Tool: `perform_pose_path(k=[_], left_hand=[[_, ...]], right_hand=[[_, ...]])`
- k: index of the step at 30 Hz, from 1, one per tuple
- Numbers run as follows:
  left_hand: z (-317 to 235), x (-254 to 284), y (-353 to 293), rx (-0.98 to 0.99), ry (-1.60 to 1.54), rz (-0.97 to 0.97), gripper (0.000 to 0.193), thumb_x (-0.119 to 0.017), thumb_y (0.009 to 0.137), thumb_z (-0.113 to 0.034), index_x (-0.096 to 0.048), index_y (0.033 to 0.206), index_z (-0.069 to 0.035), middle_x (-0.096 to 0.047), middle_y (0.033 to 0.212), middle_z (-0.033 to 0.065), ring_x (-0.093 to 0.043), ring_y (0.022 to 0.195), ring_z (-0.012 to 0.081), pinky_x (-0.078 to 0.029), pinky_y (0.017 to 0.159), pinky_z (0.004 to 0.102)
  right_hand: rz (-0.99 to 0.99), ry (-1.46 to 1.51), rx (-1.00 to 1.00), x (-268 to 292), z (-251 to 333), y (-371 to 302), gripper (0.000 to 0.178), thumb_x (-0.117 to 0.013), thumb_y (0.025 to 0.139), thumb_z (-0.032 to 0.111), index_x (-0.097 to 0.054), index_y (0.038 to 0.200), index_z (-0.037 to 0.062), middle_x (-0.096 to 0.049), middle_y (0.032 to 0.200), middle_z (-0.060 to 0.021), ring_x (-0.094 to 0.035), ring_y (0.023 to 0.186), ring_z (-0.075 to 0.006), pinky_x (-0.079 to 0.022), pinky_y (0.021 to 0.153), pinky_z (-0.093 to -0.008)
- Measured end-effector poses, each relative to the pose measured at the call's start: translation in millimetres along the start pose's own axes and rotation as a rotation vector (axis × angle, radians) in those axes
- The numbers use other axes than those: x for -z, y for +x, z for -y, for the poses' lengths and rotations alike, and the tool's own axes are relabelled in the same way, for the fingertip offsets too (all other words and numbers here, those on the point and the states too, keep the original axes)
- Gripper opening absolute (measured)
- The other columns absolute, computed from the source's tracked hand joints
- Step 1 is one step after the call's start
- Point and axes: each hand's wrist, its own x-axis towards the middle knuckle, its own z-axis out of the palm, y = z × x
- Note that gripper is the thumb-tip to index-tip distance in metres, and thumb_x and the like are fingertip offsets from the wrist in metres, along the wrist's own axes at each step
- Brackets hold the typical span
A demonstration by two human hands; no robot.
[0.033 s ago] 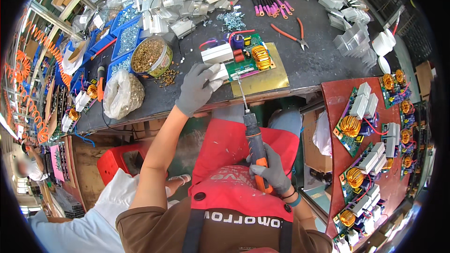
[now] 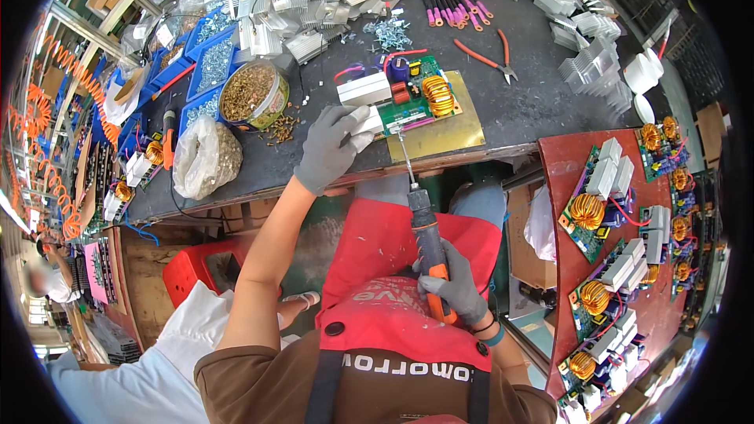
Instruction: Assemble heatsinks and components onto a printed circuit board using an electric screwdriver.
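A green circuit board (image 2: 410, 110) with a copper-wound coil (image 2: 437, 96) lies on a yellowish plate (image 2: 459, 135) near the bench's front edge. My left hand (image 2: 330, 145), in a grey glove, is closed on a silver heat sink (image 2: 371, 121) at the board's near left corner. A second heat sink (image 2: 364, 90) sits just beyond it. In my gloved right hand (image 2: 459, 286) is a black and orange electric screwdriver (image 2: 426, 239), fingers wrapped round its body. Its long bit points away from me, the tip at the board's near edge by that heat sink.
Blue bins (image 2: 212, 67) of screws, a round tub (image 2: 255, 94) of brassy screws and a plastic bag (image 2: 206, 157) stand left. Loose heat sinks (image 2: 290, 0) pile up behind. Red-handled pliers (image 2: 491, 59) lie beyond the board. Finished-looking boards (image 2: 593, 298) cover a reddish table right. Another person (image 2: 169, 353) is at left.
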Motion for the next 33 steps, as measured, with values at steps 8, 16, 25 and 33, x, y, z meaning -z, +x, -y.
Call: perform_pose_path(k=[8, 16, 25, 33], left_hand=[[1.9, 1.5, 3.2, 0.029, -0.018, 0.007, 0.043, -0.078, 0.079, -0.014, -0.068, 0.120, -0.008, -0.066, 0.104, 0.0130, -0.066, 0.090, 0.0302, -0.053, 0.076, 0.0362], [8.4, 4.0, 7.4, 0.040, -0.036, 0.075, 0.041, -0.077, 0.081, -0.018, -0.068, 0.120, -0.009, -0.066, 0.102, 0.0140, -0.066, 0.088, 0.0312, -0.053, 0.074, 0.0365], [5.7, 5.4, 7.7, 0.050, -0.081, 0.071, 0.038, -0.075, 0.081, -0.015, -0.068, 0.117, -0.006, -0.066, 0.103, 0.0154, -0.064, 0.089, 0.0342, -0.053, 0.074, 0.0404], [9.5, 5.3, 7.5, 0.051, -0.093, 0.087, 0.039, -0.075, 0.081, -0.015, -0.067, 0.118, -0.006, -0.066, 0.102, 0.0153, -0.064, 0.091, 0.0338, -0.052, 0.075, 0.0403]], right_hand=[[0.043, -0.038, -0.010, -0.8, -2.1, 4.2, 0.076, -0.078, 0.077, 0.018, -0.040, 0.139, -0.0031, -0.065, 0.102, -0.0092, -0.063, 0.085, -0.0134, -0.054, 0.077, -0.0309], [0.084, -0.060, -0.019, 0.1, -4.4, 10.1, 0.075, -0.077, 0.077, 0.019, -0.041, 0.139, -0.0028, -0.065, 0.103, -0.0091, -0.063, 0.088, -0.0141, -0.054, 0.079, -0.0317], [0.125, 0.036, -0.038, -10.7, 4.6, 21.0, 0.070, -0.075, 0.079, 0.015, -0.042, 0.138, -0.0021, -0.063, 0.099, -0.0074, -0.062, 0.082, -0.0126, -0.053, 0.073, -0.0301], [0.171, 0.184, -0.083, -10.2, 6.5, 30.8, 0.062, -0.069, 0.079, 0.013, -0.043, 0.133, -0.0028, -0.062, 0.097, -0.0107, -0.063, 0.072, -0.0164, -0.054, 0.064, -0.0316]])
